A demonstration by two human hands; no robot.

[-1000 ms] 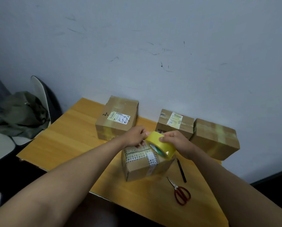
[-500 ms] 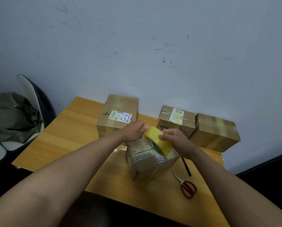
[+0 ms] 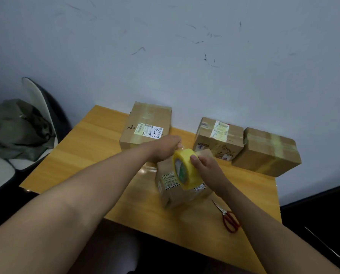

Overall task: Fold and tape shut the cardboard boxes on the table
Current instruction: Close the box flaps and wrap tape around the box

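Wooden surface (image 3: 90,147) against a scuffed wall carries three taped boxes; a fourth cardboard box (image 3: 177,192) sits nearest. Right hand (image 3: 206,167) grips the yellow tape roll (image 3: 187,171) above it; left hand (image 3: 165,147) pinches, apparently, the tape's end. Slack tape could wrinkle or stick crooked.

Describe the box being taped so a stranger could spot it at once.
Start at the wooden table against the wall, where three boxes line the back. The box being taped sits nearer the front edge, left of the red scissors. It alone has black-and-white striped tape and lies under both hands, with the yellow tape roll held over it.
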